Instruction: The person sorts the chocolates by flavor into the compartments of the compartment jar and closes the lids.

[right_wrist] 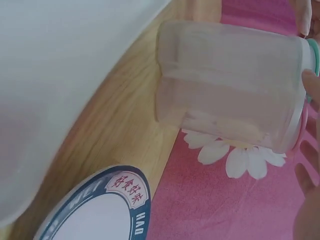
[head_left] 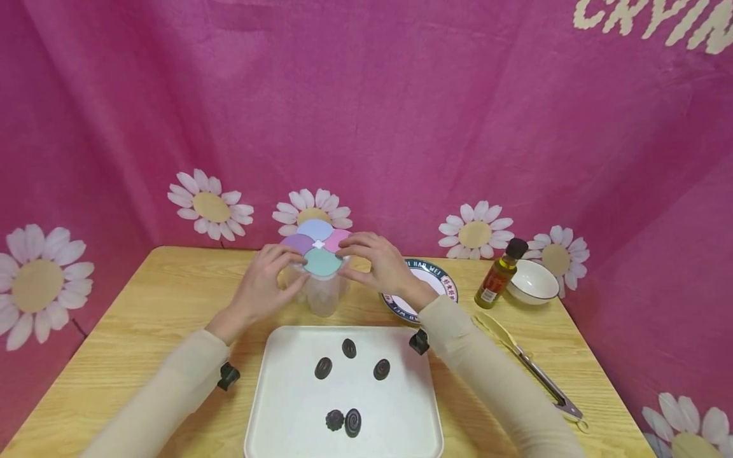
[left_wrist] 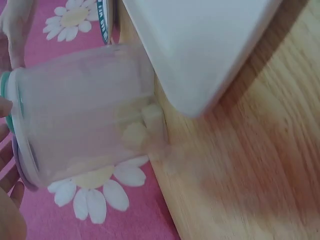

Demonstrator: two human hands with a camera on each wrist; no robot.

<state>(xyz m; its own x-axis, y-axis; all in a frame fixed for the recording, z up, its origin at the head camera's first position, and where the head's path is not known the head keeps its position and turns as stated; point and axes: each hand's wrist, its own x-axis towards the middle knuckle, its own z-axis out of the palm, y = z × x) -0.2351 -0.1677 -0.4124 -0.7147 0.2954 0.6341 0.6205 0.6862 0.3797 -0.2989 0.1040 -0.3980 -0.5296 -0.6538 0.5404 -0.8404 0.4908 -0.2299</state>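
Nearest to us lies a white rectangular plastic tray [head_left: 298, 407] on the pale wooden desk [head_left: 143, 318], carrying five small dark swirled chocolate pieces [head_left: 323, 367] — three toward its far half, two close together near its front edge. The tray's near edge runs out of the head view at the bottom.

Just beyond the tray's far rim stands the clear plastic jar with a four-petal lid in purple, blue, pink and teal [head_left: 319, 267]. Our left hand [head_left: 265, 280] curls its grip round the jar's left side at lid height, and our right hand [head_left: 378, 264] does the same on the right, fingers over the pink and teal petals. The wrist views show fingertips at the lid's rim and a few pale lumps at the jar's bottom.

Close behind our right wrist sits a round white plate with a dark blue lettered rim [head_left: 438, 283] — partly hidden by that hand. Farther right stand a small glass bottle of yellow oil with a black cap [head_left: 500, 275] and a white ceramic bowl [head_left: 532, 282], near each other. Metal tongs with pale tips [head_left: 529, 366] lie along the desk's right edge.

The desk is open on the left; a pink daisy-printed cloth [head_left: 366, 127] walls in the back and sides.
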